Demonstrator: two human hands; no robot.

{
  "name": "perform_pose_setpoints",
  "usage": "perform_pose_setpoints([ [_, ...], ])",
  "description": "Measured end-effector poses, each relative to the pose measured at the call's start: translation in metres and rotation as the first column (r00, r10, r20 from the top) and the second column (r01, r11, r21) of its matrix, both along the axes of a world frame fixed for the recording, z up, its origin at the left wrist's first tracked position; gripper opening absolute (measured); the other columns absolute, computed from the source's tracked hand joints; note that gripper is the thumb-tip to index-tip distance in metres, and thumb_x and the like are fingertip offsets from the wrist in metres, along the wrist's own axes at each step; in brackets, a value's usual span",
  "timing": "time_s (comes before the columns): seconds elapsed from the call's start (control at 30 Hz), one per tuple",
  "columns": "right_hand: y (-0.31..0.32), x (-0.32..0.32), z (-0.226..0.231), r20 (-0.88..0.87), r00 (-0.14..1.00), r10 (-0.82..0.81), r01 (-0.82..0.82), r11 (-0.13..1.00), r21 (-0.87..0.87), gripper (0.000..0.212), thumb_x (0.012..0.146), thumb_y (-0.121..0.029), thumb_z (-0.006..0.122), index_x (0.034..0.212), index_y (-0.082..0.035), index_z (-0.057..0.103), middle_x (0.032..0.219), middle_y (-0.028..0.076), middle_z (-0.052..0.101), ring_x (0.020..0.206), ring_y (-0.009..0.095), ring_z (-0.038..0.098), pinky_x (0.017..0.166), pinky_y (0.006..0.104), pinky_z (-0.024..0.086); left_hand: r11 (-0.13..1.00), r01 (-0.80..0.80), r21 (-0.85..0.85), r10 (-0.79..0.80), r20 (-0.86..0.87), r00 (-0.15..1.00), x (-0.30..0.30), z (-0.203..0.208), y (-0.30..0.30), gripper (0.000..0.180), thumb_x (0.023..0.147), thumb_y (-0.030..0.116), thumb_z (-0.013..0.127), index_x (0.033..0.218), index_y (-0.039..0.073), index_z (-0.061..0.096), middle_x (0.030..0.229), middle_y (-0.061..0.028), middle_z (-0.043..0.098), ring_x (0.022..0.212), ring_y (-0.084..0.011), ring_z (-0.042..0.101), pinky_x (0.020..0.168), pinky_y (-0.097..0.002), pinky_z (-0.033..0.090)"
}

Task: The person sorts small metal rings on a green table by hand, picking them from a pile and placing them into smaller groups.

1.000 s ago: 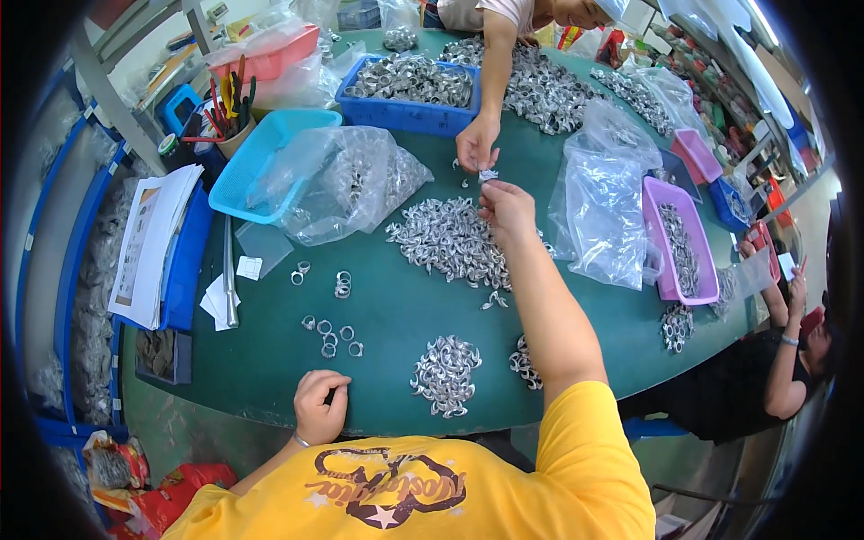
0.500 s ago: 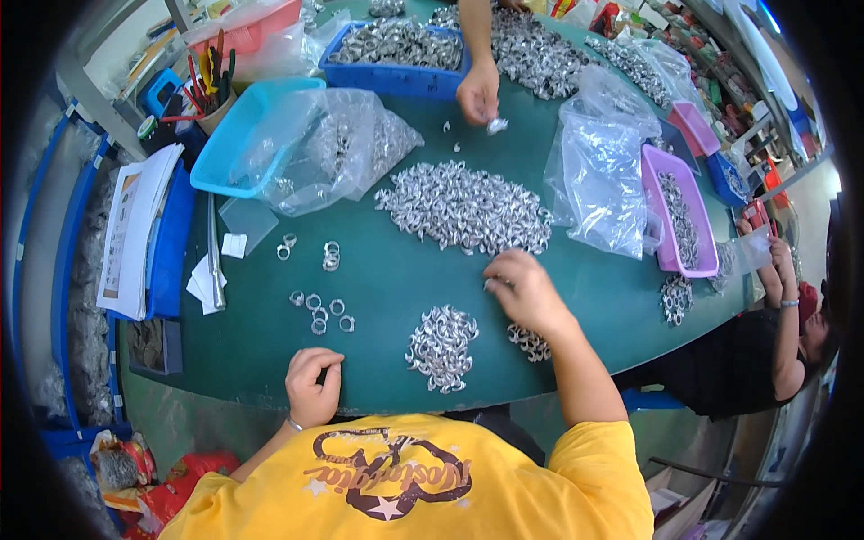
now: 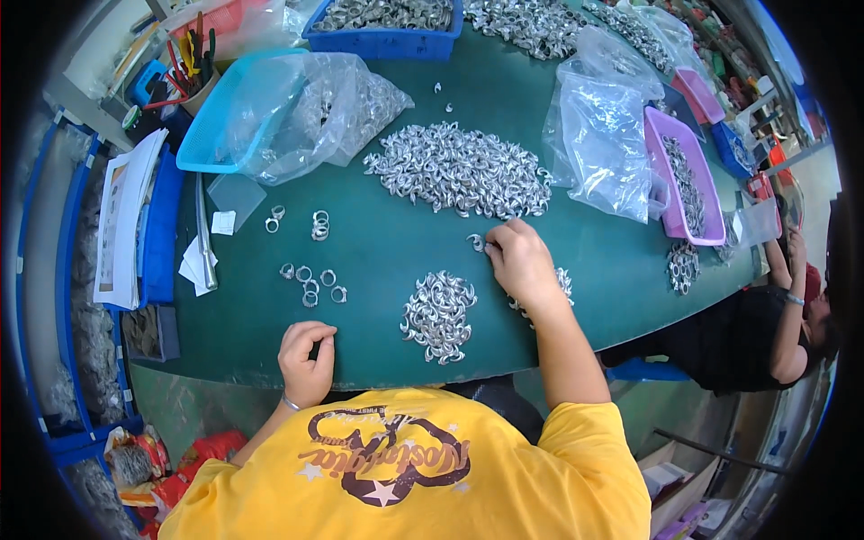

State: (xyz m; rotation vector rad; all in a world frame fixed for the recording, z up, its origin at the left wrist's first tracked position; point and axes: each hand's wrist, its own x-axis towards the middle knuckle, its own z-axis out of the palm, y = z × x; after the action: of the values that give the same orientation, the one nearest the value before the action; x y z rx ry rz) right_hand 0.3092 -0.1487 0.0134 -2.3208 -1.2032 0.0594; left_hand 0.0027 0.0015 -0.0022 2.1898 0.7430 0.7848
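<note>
My right hand point(image 3: 525, 263) is over the table, its fingers pinched together at a couple of small curved silver metal pieces point(image 3: 475, 241). Just beyond it spreads a wide heap of the same kind of curved metal pieces point(image 3: 459, 166). Nearer me is a smaller pile of them point(image 3: 438, 317), left of my right forearm. Another small pile point(image 3: 563, 283) is partly hidden under that hand and wrist. My left hand point(image 3: 306, 363) rests loosely closed at the table's near edge, with nothing showing in it. Several metal rings point(image 3: 310, 292) lie beyond my left hand.
Clear plastic bags point(image 3: 598, 148), a pink basket of metal parts point(image 3: 686, 193) and a turquoise basket point(image 3: 220, 121) flank the large heap. A blue tray of metal parts point(image 3: 382, 40) stands at the back. Another person point(image 3: 747, 337) sits at the right.
The view has shifted, so the table's things sit higher. Another person's hand at the far side is out of view. Small curved pieces now show beside my right fingertips. My left hand stays put.
</note>
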Motion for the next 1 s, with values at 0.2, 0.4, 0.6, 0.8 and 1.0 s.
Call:
perform_pose_setpoints([
  [0.2, -0.002, 0.012, 0.005, 0.041, 0.989, 0.140, -0.138, 0.990, -0.034, 0.007, 0.079, -0.007, 0.069, 0.085, -0.006, 0.069, 0.090, 0.014, 0.062, 0.093, 0.035, 0.060, 0.079, 0.0462, 0.049, 0.999, -0.015, 0.029, 0.015, 0.007, 1.000, 0.000, 0.002, -0.001, 0.008, 0.079, -0.003, 0.066, 0.084, 0.002, 0.069, 0.087, -0.0124, 0.067, 0.082, -0.0302, 0.063, 0.075, -0.0365, 0.050],
  [0.4, -0.006, 0.012, 0.001, -0.038, 0.987, 0.155, -0.155, 0.988, -0.016, 0.007, 0.078, -0.004, 0.069, 0.085, -0.003, 0.068, 0.092, 0.014, 0.062, 0.093, 0.035, 0.060, 0.083, 0.0428, 0.050, 0.999, -0.002, 0.046, 0.001, 0.023, 1.000, 0.001, -0.003, 0.000, 0.010, 0.077, -0.004, 0.067, 0.083, 0.005, 0.069, 0.086, -0.0104, 0.067, 0.081, -0.0293, 0.063, 0.075, -0.0367, 0.049],
  [0.6, 0.003, -0.001, 0.014, -0.052, 0.987, 0.155, -0.150, 0.984, 0.094, 0.011, 0.079, -0.003, 0.068, 0.089, -0.005, 0.068, 0.093, 0.013, 0.062, 0.094, 0.035, 0.060, 0.084, 0.0419, 0.050, 0.998, -0.008, 0.054, 0.007, 0.015, 1.000, -0.001, -0.001, -0.001, 0.010, 0.078, -0.004, 0.067, 0.083, 0.004, 0.069, 0.086, -0.0107, 0.067, 0.082, -0.0288, 0.063, 0.075, -0.0362, 0.049],
  [0.8, 0.007, 0.005, 0.002, -0.039, 0.991, 0.129, -0.126, 0.990, 0.069, 0.014, 0.079, -0.002, 0.066, 0.092, -0.005, 0.068, 0.094, 0.012, 0.063, 0.095, 0.034, 0.059, 0.081, 0.0423, 0.049, 0.999, 0.002, 0.041, -0.003, 0.023, 1.000, -0.001, 0.000, -0.001, 0.008, 0.079, -0.004, 0.067, 0.083, 0.003, 0.069, 0.086, -0.0116, 0.067, 0.082, -0.0285, 0.063, 0.074, -0.0357, 0.050],
  [1.0, 0.007, -0.007, -0.006, 0.067, 0.986, 0.154, -0.163, 0.976, 0.147, 0.014, 0.078, -0.006, 0.068, 0.091, -0.006, 0.070, 0.100, 0.010, 0.065, 0.096, 0.032, 0.060, 0.082, 0.0440, 0.047, 1.000, 0.004, 0.024, -0.004, 0.020, 1.000, -0.002, 0.000, 0.000, 0.010, 0.078, -0.003, 0.066, 0.084, 0.004, 0.069, 0.087, -0.0112, 0.067, 0.082, -0.0298, 0.063, 0.075, -0.0372, 0.049],
])
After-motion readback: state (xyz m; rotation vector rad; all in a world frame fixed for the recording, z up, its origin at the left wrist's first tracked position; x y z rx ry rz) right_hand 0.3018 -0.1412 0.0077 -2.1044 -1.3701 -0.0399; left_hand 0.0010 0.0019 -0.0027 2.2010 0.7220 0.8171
